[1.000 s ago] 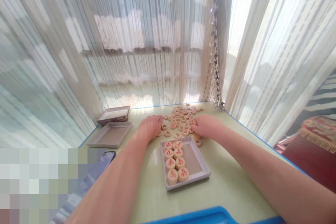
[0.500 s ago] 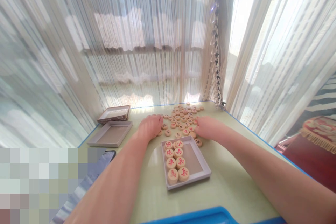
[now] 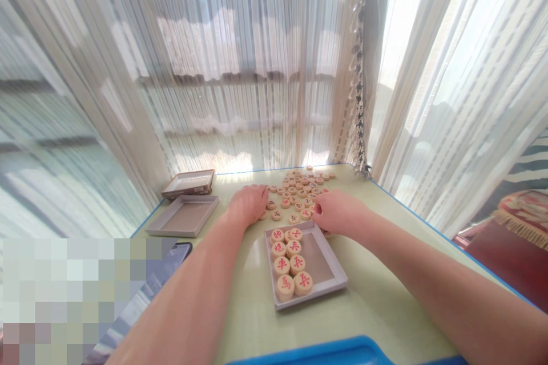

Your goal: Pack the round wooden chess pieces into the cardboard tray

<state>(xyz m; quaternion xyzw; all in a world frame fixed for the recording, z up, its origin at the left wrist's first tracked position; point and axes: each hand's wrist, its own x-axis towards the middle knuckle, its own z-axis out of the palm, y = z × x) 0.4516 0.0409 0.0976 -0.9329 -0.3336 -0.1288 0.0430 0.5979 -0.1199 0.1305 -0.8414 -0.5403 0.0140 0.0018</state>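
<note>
Round wooden xiangqi pieces (image 3: 293, 190) with red or black characters lie spread on the pale green table (image 3: 240, 302). My left hand (image 3: 250, 203) rests at their left edge, loosely curved, with its fingertips beside the nearest pieces. At the right edge my right hand (image 3: 340, 209) is closed, thumb and forefinger against a red-marked piece (image 3: 314, 209); what lies inside its fingers is hidden. In front of both hands lies a shallow box tray (image 3: 338, 265). Red-marked pieces (image 3: 297, 263) fill two columns along its left side, and one near the top leans over another.
Back left, a second shallow tray (image 3: 184, 232) lies before a brown-edged box (image 3: 188, 182). A dark phone-like object (image 3: 184, 248) shows beside my left forearm. A blue plastic edge (image 3: 342, 348) is at the front. Striped curtains (image 3: 240, 68) hang behind the table.
My right hand has drawn slightly left and nearer, its fingers more curled, now covering pieces by the tray's far corner. My left hand stays in place. The view has shifted a little.
</note>
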